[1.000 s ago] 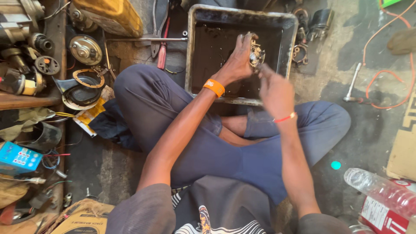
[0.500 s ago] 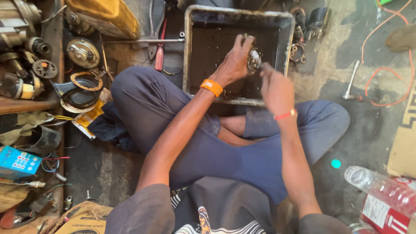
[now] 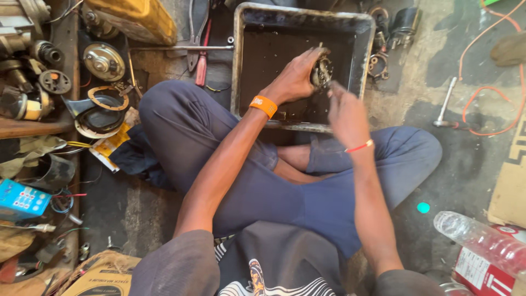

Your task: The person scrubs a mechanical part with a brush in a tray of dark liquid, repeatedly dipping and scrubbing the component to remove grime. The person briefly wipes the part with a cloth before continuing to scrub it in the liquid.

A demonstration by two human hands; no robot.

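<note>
Fingers (image 3: 307,61) of the left hand (image 3: 293,82) are curled around a small round metal part (image 3: 321,71), gripping it over the far right side of a blackened metal tray (image 3: 249,16). The right hand (image 3: 346,112) hovers just beside and nearer the body, blurred — its fingers look drawn together toward the part, but whether they pinch anything I cannot tell.

The tray's dark floor looks wet and oily, so the likeliest trouble, as I judge it, is slip: greasy fingers losing the part so it drops into the tray or glances off the rim just right of the fingers and rolls among the loose black components (image 3: 392,33) beyond that rim. The part is held by one hand only, with no support under it; a hard push or scrub from the right hand could twist it out of the grip.

Below the fingers, the tray's near edge sits close against the crossed legs (image 3: 235,148) — a jolt could tip liquid onto the trousers. A hammer (image 3: 445,104) and orange cable (image 3: 482,93) lie well to the right, clear of the hands.
</note>
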